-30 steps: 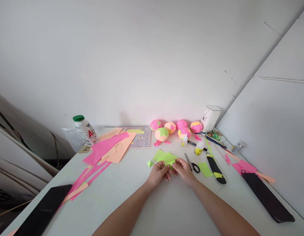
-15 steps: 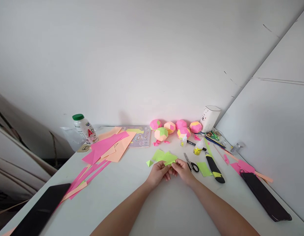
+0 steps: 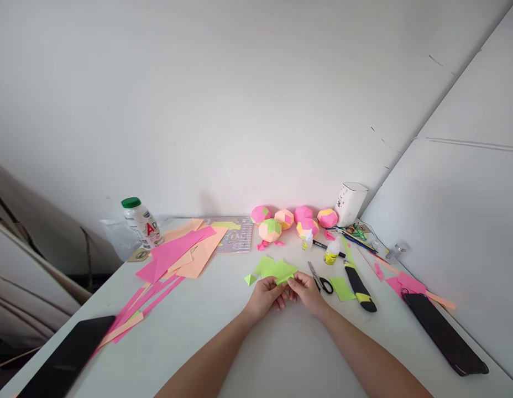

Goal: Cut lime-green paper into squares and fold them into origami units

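Between my two hands is a green piece of paper (image 3: 286,271), pinched along its near edge. My left hand (image 3: 265,296) grips its left side with thumb and fingers. On its right side, the thumb and fingers of my right hand (image 3: 307,291) press together. More green paper (image 3: 265,264) lies just beyond, and a small folded green paper piece (image 3: 250,279) sits left of it. Black-handled scissors (image 3: 321,279) rest beside my right hand, with a green paper square (image 3: 342,288) and a black and yellow utility knife (image 3: 360,286) further right.
Several paper polyhedra (image 3: 270,230) stand along the wall. Two glue bottles, one with a yellow label (image 3: 331,253), are before them. Pink and orange sheets (image 3: 173,251) and a white bottle (image 3: 142,224) lie left; a dark phone (image 3: 69,354) is near left, a black case (image 3: 445,331) right.
The view has shifted slightly, so everything sits a little lower and further left. Both hands keep their pinch on the green paper, with hardly any movement.
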`<state>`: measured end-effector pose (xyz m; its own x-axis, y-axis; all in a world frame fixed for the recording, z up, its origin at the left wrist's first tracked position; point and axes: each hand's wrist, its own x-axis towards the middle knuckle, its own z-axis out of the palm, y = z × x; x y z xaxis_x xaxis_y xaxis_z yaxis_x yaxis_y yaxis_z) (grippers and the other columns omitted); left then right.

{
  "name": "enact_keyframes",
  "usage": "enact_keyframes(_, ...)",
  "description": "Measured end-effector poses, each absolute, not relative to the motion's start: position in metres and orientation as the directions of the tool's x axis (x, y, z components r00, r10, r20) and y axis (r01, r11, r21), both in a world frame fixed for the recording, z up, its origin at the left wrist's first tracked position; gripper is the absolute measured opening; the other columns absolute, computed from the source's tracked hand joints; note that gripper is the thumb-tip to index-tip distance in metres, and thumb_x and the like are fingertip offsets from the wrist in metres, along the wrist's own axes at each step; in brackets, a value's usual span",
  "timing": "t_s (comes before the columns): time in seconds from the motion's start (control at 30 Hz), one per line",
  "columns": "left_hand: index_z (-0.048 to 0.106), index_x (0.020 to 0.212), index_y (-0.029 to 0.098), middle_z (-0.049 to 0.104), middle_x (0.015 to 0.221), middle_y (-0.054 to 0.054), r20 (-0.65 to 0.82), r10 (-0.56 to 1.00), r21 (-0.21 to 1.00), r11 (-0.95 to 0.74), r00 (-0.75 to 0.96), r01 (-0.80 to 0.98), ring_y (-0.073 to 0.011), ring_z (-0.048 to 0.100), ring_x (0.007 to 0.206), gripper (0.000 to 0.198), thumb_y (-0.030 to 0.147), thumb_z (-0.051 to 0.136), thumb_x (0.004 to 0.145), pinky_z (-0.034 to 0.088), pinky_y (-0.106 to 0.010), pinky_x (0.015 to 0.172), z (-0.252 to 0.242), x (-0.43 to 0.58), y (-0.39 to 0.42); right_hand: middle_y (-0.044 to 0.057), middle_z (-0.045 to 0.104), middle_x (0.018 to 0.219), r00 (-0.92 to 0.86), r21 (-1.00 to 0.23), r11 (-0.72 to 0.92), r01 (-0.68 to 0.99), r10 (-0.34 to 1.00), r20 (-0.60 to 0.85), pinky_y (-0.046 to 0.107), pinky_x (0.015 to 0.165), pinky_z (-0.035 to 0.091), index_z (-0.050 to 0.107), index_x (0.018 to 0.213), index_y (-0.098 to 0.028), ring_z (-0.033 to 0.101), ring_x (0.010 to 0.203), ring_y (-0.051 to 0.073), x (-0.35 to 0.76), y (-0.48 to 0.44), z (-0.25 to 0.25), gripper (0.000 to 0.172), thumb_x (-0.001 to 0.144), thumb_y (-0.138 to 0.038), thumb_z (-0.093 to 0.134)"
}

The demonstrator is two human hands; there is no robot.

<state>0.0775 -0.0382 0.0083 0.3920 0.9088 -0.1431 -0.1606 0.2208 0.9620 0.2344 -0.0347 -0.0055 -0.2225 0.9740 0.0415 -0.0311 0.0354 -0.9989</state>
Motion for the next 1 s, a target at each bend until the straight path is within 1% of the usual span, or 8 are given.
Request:
enact_keyframes(0.37,0.053,0.071,0.015,0.063,0.059,-0.001,-0.136,0.905,0.968,0.208,0.404,-0.141,-0.0107,0.056,0.042,0.041,0.054,0.065,0.070,0.041,-0.021,0.038,0.0079,0.0766,-0.0388,-0.004,0.053,0.047,-0.220,-0.998,0.053,-0.014,0.974,0.055,0.025,0.044,0.037,0.055,0.066,-0.020,0.049,0.043,0.013,0.2326,-0.0362,-0.0021,0.033,0.078,-0.050,0.061)
enact_keyframes(1.0,0.053,0.070,0.016,0.063,0.061,-0.001,-0.090,0.894,0.973,0.173,0.439,-0.153,-0.0103,0.055,0.044,0.039,0.053,0.063,0.074,0.042,-0.021,0.041,0.0056,0.0765,-0.0386,-0.004,0.056,0.051,-0.249,-0.999,0.037,-0.018,0.968,0.040,0.026,0.046,0.038,0.055,0.068,-0.020,0.050,0.044,0.013,0.2336,-0.0356,-0.0036,0.033,0.079,-0.050,0.061)
